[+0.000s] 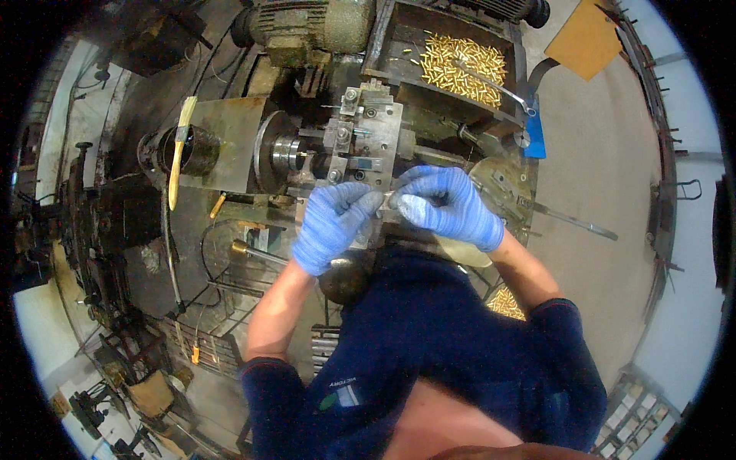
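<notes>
My left hand [331,228] and my right hand [452,207], both in blue knit gloves with grey fingertips, meet in front of a small metal lathe. Thumbs and fingers are pinched together on each side. Something tiny and pale seems to sit between the fingertips, but it is too small to name. Just beyond my hands is the steel tool slide [389,138], with tool blocks bolted on it. Left of the slide, the round chuck [277,153] faces the tools.
A metal tray [399,34] at the back holds many small brass pieces [464,65] and a wrench [498,88]. A paintbrush [181,153] lies across a round container at left. A long lever [575,221] sticks out right. A motor [310,27] stands behind.
</notes>
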Motion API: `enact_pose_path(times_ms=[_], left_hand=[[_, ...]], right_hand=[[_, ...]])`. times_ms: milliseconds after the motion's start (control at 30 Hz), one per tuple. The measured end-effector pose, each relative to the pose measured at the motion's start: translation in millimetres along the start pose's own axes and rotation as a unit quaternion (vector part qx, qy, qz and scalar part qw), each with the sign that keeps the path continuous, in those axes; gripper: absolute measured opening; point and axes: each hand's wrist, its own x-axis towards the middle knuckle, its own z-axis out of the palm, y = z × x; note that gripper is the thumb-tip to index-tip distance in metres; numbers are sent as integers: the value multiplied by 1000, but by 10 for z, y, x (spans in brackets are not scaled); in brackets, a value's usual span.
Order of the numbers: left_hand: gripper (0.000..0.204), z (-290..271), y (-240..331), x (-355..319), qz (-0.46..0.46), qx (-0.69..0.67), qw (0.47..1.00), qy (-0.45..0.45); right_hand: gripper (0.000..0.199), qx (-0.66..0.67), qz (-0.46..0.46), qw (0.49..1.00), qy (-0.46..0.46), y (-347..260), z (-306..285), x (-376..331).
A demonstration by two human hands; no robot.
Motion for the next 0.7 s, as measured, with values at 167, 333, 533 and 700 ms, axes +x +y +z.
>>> enact_pose_path(times_ms=[167, 333, 533, 700], left_hand=[[26, -136, -3, 10, -33, -62, 997, 38], [26, -17, -23, 46, -2, -116, 992, 38], [28, -82, -219, 38, 9, -88, 995, -37], [37, -131, -126, -27, -36, -152, 987, -34]], right_hand=[[27, -262, -151, 950, 80, -187, -231, -96], [31, -361, -275, 889, -54, -107, 57, -51], [38, -269, -227, 935, -31, -63, 87, -82], [31, 139, 65, 987, 49, 141, 62, -173]])
